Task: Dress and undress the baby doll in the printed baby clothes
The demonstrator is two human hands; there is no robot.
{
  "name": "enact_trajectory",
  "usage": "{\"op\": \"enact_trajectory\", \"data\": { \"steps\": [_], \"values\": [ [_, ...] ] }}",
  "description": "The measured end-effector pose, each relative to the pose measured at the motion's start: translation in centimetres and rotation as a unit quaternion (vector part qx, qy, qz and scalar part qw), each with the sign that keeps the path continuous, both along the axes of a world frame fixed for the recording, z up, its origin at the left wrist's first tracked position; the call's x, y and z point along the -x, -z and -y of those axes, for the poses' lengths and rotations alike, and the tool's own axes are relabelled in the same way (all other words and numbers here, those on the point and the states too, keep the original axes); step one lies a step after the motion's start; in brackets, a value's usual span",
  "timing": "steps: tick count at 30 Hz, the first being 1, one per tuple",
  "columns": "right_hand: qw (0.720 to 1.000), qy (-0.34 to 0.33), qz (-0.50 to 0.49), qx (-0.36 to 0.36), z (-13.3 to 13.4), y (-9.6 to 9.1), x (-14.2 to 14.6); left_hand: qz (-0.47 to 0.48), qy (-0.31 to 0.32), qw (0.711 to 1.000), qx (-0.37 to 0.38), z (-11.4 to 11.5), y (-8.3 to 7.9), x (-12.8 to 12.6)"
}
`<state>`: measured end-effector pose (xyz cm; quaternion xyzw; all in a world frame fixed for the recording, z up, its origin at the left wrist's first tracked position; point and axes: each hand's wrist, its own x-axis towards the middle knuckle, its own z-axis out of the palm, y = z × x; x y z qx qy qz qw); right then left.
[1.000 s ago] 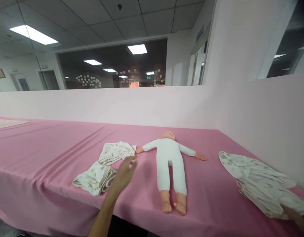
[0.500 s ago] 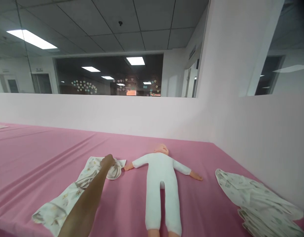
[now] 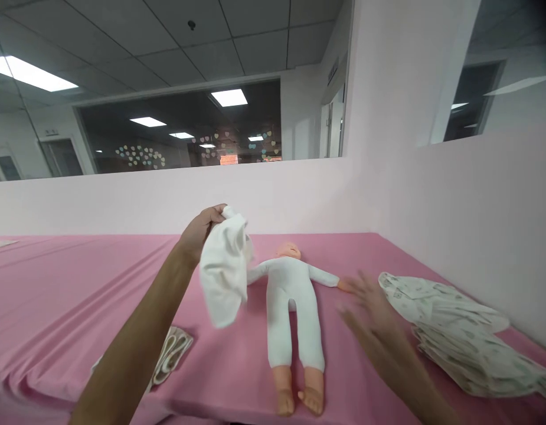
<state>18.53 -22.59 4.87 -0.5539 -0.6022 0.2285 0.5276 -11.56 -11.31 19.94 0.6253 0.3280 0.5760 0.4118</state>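
A baby doll (image 3: 293,301) in a white one-piece lies on its back on the pink table cover (image 3: 64,283), head toward the wall. My left hand (image 3: 200,229) is raised above the table and closed on a pale cloth garment (image 3: 224,273) that hangs down just left of the doll. My right hand (image 3: 370,309) hovers open, fingers spread and motion-blurred, beside the doll's arm on the right. It holds nothing.
A folded printed cloth (image 3: 173,349) lies on the table under my left forearm. A pile of printed baby clothes (image 3: 458,336) sits at the right by the pink wall (image 3: 476,224). The table's front edge runs along the bottom.
My left hand closed on the cloth that lay left of the doll and lifted it off the table. My right hand has come into view beside the doll.
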Motion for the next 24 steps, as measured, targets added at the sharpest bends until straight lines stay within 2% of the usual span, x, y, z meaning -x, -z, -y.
{"op": "enact_trajectory", "data": {
  "steps": [2,4,6,8,13,17,21,24],
  "values": [
    [0.994,-0.095,-0.037,0.025,-0.8,-3.4,3.4,-0.013,0.042,0.999,0.008,4.1,-1.7,-1.8],
    [0.978,-0.200,-0.037,0.035,-0.9,-6.0,5.6,-0.041,0.047,0.998,0.019,7.3,-2.8,-2.9],
    [0.955,-0.294,-0.022,0.042,-0.4,-7.3,6.6,-0.088,0.040,0.995,0.030,9.5,-3.2,-3.2],
    [0.942,-0.331,-0.017,0.047,0.3,-7.7,6.6,-0.144,0.037,0.988,0.027,10.7,-3.3,-2.9],
    [0.947,-0.318,0.000,0.052,1.4,-7.4,3.8,-0.217,-0.001,0.976,-0.035,11.5,-2.4,-0.3],
    [0.953,-0.287,0.069,0.066,2.2,-7.2,1.2,-0.175,-0.029,0.984,0.010,12.6,-0.5,2.0],
    [0.956,-0.239,0.162,0.047,3.9,-6.0,-0.3,-0.125,-0.040,0.988,0.079,14.8,2.8,3.2],
    [0.962,-0.199,0.186,0.022,5.4,-4.9,-0.5,-0.213,-0.053,0.971,0.097,16.3,6.4,2.4]
  ]
}}
